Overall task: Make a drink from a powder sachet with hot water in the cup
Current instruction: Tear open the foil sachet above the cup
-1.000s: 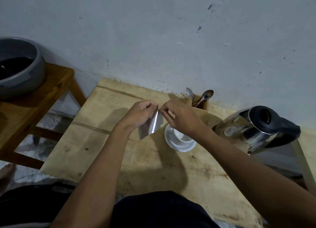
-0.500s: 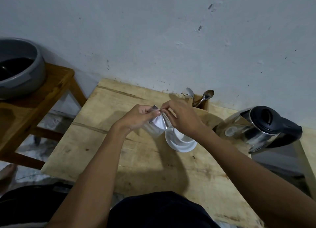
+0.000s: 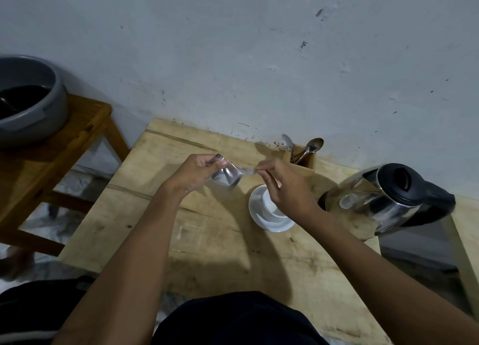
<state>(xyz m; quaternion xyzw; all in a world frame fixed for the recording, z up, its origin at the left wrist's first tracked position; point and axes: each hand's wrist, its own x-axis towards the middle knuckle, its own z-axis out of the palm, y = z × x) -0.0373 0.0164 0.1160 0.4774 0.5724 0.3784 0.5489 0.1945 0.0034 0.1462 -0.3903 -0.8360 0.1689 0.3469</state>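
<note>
Head view: person's two bare hands over a pale wooden table (image 3: 207,241), seen from above
Sachet: silvery sachet (image 3: 228,176) was held above the table, left of the cup; blurred, no print legible
Left hand: left hand (image 3: 197,173) was pinched shut on the sachet's body
Right hand: right hand (image 3: 282,186) was closed on a thin strip at the sachet's top edge, hands a little apart, the strip stretched between them
Cup: white cup (image 3: 269,204) sat on a white saucer (image 3: 261,220) on the table, partly hidden under the right hand; contents could not be told
Spoon holder: small wooden box (image 3: 305,160) stood against the wall behind the cup, with two metal spoons (image 3: 311,147) standing in it, bowls up
Kettle: steel kettle (image 3: 383,202) with black lid and handle stood right of the cup; lid shut, no brand readable
Basin: grey basin (image 3: 39,111) sat on a darker wooden stand (image 3: 51,158) far left, something dark inside
</note>
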